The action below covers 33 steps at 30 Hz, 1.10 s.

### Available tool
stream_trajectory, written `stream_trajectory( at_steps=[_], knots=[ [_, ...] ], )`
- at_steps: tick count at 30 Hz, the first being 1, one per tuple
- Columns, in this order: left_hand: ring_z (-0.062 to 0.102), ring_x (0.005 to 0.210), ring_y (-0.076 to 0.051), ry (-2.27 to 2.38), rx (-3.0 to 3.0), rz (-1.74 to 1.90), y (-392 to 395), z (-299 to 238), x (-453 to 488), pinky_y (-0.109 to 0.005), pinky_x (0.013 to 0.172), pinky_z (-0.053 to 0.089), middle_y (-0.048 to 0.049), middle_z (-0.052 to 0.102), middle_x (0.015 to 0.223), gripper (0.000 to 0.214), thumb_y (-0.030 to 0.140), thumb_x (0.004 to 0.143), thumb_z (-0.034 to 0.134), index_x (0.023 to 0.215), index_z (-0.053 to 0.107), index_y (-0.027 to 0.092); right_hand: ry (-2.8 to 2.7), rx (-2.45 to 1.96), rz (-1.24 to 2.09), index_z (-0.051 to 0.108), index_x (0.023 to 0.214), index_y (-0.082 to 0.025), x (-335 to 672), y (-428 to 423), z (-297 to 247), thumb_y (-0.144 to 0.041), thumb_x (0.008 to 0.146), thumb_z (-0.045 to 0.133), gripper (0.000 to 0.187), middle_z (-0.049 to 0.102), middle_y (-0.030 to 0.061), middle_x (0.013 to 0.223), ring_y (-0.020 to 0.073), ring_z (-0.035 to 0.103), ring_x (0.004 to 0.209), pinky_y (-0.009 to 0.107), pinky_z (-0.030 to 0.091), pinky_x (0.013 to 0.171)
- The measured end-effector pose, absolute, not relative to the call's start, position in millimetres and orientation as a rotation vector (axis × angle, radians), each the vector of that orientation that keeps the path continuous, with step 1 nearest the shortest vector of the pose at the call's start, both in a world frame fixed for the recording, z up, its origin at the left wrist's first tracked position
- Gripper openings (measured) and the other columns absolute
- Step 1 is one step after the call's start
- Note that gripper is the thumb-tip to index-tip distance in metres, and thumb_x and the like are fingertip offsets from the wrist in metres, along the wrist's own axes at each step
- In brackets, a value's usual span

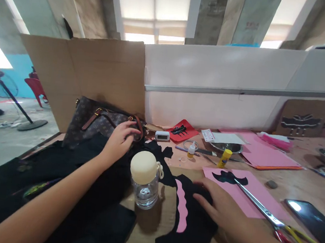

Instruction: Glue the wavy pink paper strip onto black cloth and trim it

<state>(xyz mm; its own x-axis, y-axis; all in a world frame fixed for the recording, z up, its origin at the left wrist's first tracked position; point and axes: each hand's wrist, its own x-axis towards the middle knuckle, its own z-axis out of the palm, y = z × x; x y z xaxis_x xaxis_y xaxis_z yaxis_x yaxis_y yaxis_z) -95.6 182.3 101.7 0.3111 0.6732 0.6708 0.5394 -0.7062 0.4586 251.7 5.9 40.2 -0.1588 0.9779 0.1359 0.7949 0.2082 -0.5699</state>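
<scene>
My left hand [122, 140] reaches out beside the brown handbag [105, 117], its loosely bent fingers near the leather strap and nothing visible in them. My right hand [219, 203] hovers over or rests on a black cut fabric piece [195, 221], thumb and fingers apart; contact is hard to tell. A wavy pink strip [181, 206] lies on that black piece. Between my hands stands a clear bottle [146, 191] with a cream lid. Black cloth [92, 207] spreads under my left forearm. Beyond my right hand, scissors [268, 215] lie across a pink sheet [255, 197] with a black cutout [229, 177].
A yellow glue stick [224, 159], a small glue bottle [191, 151] and a white digital timer [162, 136] stand farther back. A phone [311, 220] lies at right, near a grey stone [271, 184]. Cardboard [112, 70] and a white panel [220, 69] border the table.
</scene>
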Motion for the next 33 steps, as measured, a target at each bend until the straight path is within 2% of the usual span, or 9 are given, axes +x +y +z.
stream_trajectory(
  at_steps=[1,3,6,10,22,33],
  knots=[
    [0.048,0.136,-0.031,1.150,2.520,1.246,201.9,105.3,-90.4,-0.059,0.116,0.034,-0.0108,0.057,0.141,0.027,0.038,0.097,0.062,0.114,0.068,0.018,-2.020,-1.622,0.501,0.062,0.121,-0.018,250.7,4.6,36.0,-0.039,0.100,0.047,0.033,0.069,0.0156,0.124,0.0308,0.064,0.114,0.050,0.049,0.100],
    [0.055,0.128,-0.029,1.190,2.678,1.048,237.1,103.5,-75.9,-0.055,0.108,0.045,-0.0114,0.056,0.142,0.033,0.036,0.097,0.063,0.126,0.063,0.020,-2.035,-1.578,0.480,0.062,0.118,-0.017,248.7,5.9,27.9,-0.037,0.100,0.045,0.032,0.069,0.0162,0.122,0.0303,0.065,0.112,0.050,0.050,0.099],
    [0.062,0.116,-0.027,1.208,2.845,0.812,274.9,88.3,-52.4,-0.050,0.097,0.054,-0.0114,0.060,0.134,0.035,0.035,0.098,0.063,0.129,0.060,0.018,-2.054,-1.527,0.459,0.063,0.119,-0.017,247.9,11.2,17.8,-0.033,0.099,0.047,0.030,0.070,0.0162,0.121,0.0302,0.066,0.111,0.050,0.052,0.098],
    [0.064,0.111,-0.026,1.250,2.936,0.697,306.1,74.0,-32.4,-0.048,0.093,0.056,-0.0110,0.062,0.130,0.036,0.035,0.098,0.063,0.128,0.060,0.017,-2.058,-1.508,0.440,0.065,0.121,-0.017,248.5,13.1,12.7,-0.031,0.097,0.052,0.031,0.071,0.0163,0.120,0.0303,0.067,0.110,0.050,0.054,0.097],
    [0.065,0.109,-0.025,1.505,2.450,1.240,380.6,108.5,-22.0,-0.046,0.091,0.057,-0.0108,0.062,0.128,0.036,0.035,0.098,0.063,0.128,0.060,0.017,-2.071,-1.527,0.535,0.064,0.124,-0.016,245.7,14.5,15.5,-0.026,0.096,0.052,0.033,0.070,0.0155,0.123,0.0293,0.065,0.113,0.049,0.053,0.099],
    [0.066,0.107,-0.024,1.517,2.156,1.166,409.6,48.0,21.6,-0.045,0.090,0.058,-0.0105,0.063,0.127,0.035,0.035,0.098,0.063,0.128,0.060,0.017,-2.104,-1.514,0.557,0.063,0.122,-0.018,243.2,14.9,17.3,-0.024,0.097,0.051,0.028,0.068,0.0132,0.121,0.0274,0.062,0.111,0.048,0.052,0.098]
  ],
)
